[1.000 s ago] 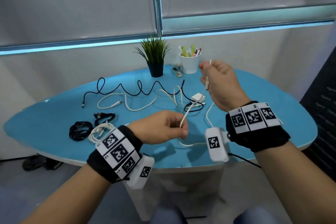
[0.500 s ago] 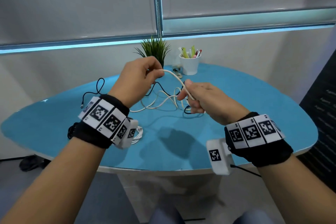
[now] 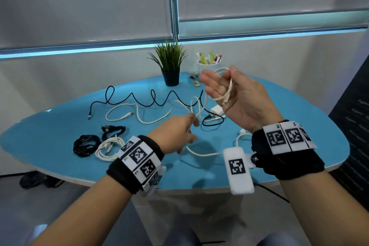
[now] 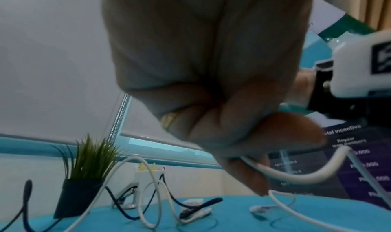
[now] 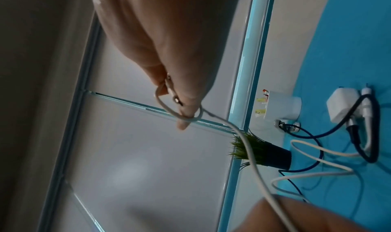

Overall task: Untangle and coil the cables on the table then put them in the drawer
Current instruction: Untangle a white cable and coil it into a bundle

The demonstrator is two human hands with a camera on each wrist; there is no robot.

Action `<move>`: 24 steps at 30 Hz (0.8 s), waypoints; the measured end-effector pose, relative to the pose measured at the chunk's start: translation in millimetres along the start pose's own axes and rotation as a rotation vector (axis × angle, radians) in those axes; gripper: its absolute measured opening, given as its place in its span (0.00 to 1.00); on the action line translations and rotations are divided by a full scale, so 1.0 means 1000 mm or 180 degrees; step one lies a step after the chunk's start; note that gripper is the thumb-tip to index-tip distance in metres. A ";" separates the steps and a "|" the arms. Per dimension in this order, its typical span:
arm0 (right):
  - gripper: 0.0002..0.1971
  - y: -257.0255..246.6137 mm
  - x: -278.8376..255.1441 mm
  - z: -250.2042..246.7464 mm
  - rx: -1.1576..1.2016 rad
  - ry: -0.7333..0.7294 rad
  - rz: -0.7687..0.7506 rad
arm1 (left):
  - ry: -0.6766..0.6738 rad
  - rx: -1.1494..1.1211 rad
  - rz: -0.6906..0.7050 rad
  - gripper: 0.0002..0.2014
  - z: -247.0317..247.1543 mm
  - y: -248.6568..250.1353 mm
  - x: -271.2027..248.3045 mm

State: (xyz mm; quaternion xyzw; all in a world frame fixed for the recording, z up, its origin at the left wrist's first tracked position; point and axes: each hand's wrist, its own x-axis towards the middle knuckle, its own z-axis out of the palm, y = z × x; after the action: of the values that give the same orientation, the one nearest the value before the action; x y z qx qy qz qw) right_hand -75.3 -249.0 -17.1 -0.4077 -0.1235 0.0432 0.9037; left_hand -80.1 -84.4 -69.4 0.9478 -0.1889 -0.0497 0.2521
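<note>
A long white cable runs between both hands above the blue table. My right hand is raised, palm towards me, with a loop of the cable hung round its fingers and held by the thumb. The metal plug lies against that hand. My left hand is lower and nearer, and pinches the same cable between thumb and curled fingers. The rest of the cable trails over the table. No drawer is in view.
A wavy black cable and another loose white cable lie across the table's far half, by a white charger. Coiled black cables and a coiled white one sit at the near left. A potted plant and pen cup stand behind.
My left hand has dropped from high and far to low and near, sliding along the cable. My right hand has risen and turned palm-up with a loop of cable round it.
</note>
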 end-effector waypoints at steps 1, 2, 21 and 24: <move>0.16 0.000 0.001 0.000 0.0136 0.0006 -0.0076 | -0.0160 0.0034 0.0010 0.09 0.002 0.001 -0.003; 0.15 0.000 0.002 -0.001 0.0183 0.0058 -0.0153 | -0.0278 0.0026 0.0018 0.08 0.003 0.002 -0.005; 0.09 0.019 -0.002 -0.002 -0.4443 -0.0385 -0.0194 | 0.1798 0.0468 0.0455 0.04 -0.043 0.006 -0.006; 0.17 0.023 -0.002 -0.004 -0.4266 -0.0507 0.0108 | 0.1919 0.0594 0.0333 0.03 -0.046 -0.002 -0.003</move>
State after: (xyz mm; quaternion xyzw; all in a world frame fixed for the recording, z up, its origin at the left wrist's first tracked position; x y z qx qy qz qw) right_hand -75.4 -237.0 -36.7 -0.8777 -0.1833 0.0014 0.4428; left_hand -73.0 -60.7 -30.7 0.9279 -0.1580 0.2639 0.2109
